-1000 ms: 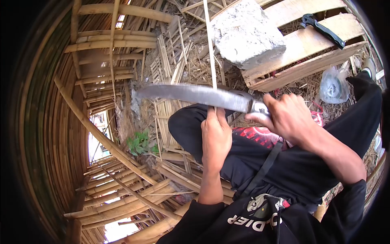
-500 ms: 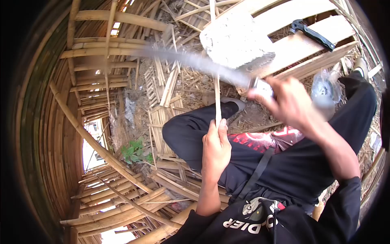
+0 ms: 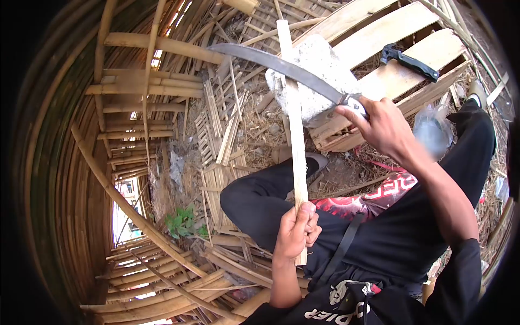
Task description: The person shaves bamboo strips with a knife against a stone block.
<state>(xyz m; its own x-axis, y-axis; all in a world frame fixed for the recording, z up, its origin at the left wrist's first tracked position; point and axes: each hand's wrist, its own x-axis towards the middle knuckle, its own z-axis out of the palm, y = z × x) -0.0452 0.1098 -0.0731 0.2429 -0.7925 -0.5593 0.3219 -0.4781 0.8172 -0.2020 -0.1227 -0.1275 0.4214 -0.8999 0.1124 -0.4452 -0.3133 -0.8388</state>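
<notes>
My left hand (image 3: 297, 232) is closed around the lower part of a long pale strip of wood or bamboo (image 3: 298, 146), whose end sticks out below my fist. The strip points away from me, its broad face up. My right hand (image 3: 385, 125) grips the pale handle of a machete (image 3: 311, 81) with a long, curved grey blade. That blade crosses over the strip's upper part; whether it touches the wood I cannot tell. Behind both lies a rough white block (image 3: 325, 57), partly covered by the strip and blade.
A slatted wooden pallet (image 3: 406, 27) stands beyond the block, with a black hammer-like tool (image 3: 410, 62) on it. A clear plastic bag (image 3: 432, 130) lies by my right leg. Bamboo offcuts (image 3: 227, 127) litter the ground; a bamboo lattice (image 3: 141, 86) rises at left.
The strip now shows its broad face, and my left hand is lower, nearer my body. The machete, blurred before, is now sharp and crosses the strip higher up.
</notes>
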